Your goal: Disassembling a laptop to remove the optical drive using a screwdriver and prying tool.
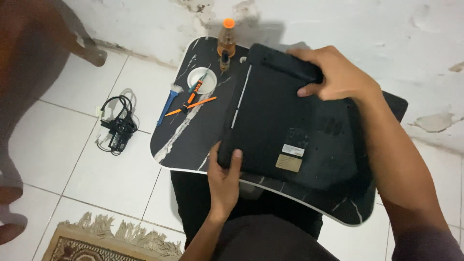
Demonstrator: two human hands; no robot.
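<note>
Laptop [290, 121] lies underside-up on worktop [193, 130], long axis diagonal; left hand [224, 181] grasps its near corner, right hand [333, 72] its far edge.

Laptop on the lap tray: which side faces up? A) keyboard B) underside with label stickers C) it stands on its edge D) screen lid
B: the laptop lies flat with its dark underside and label stickers up, the left hand at its near corner, the right hand on its far edge.
</note>
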